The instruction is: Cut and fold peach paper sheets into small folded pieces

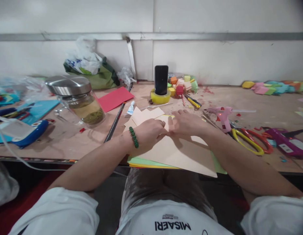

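Both of my hands are close together over peach-coloured paper in the middle of the table. My left hand (150, 132), with a green bead bracelet (133, 137) at the wrist, has its fingers bent together on a small peach paper piece (167, 120). My right hand (188, 123) lies palm down with its fingers stretched out on the same piece. Below them a large peach paper sheet (183, 151) rests on green paper (147, 161) and yellow sheets, overhanging the table edge. Several cut peach pieces (147, 115) lie beyond my left hand. The paper under my fingers is partly hidden.
A glass tea mug (86, 109) and red paper (115, 99) stand left. Ahead, a phone (161, 80) leans in a yellow tape roll (161, 97), beside folded paper blocks (182, 85) and a cutter (192, 101). Right are a pink glue gun (223, 116), scissors (249, 140) and a purple tool (288, 142).
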Action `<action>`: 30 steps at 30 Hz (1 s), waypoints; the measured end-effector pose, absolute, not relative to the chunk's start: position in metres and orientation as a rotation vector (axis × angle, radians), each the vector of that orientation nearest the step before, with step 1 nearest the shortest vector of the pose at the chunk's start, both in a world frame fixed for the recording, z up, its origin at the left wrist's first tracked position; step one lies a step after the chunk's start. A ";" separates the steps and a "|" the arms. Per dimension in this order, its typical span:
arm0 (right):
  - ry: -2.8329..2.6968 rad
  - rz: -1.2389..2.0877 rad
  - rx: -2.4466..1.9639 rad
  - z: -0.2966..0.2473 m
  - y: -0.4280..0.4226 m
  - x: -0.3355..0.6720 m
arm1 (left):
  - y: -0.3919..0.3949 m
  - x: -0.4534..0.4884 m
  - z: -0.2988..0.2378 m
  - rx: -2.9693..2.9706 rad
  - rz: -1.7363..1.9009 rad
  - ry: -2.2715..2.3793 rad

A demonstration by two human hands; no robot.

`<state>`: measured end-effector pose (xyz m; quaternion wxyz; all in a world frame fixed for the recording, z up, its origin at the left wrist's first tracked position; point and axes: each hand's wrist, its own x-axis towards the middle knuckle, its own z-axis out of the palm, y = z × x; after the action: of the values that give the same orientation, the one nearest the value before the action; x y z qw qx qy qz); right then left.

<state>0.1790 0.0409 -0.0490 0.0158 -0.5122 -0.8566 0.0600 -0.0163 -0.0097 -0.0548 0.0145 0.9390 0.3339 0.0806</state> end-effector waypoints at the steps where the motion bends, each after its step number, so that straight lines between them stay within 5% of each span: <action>1: -2.689 0.198 -1.543 -0.052 0.041 0.178 | -0.011 -0.016 -0.056 2.920 0.264 1.042; 12: -2.804 0.671 -1.248 -0.063 0.064 0.186 | -0.005 -0.022 -0.063 2.830 0.215 1.030; 30: -2.943 0.350 -1.608 -0.050 0.078 0.213 | -0.011 -0.026 -0.034 2.600 -0.072 1.268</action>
<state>0.2129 0.0779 -0.0501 -0.1150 -0.4738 -0.8670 0.1030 -0.0259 -0.0106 -0.0337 0.1236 0.8917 0.4347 -0.0249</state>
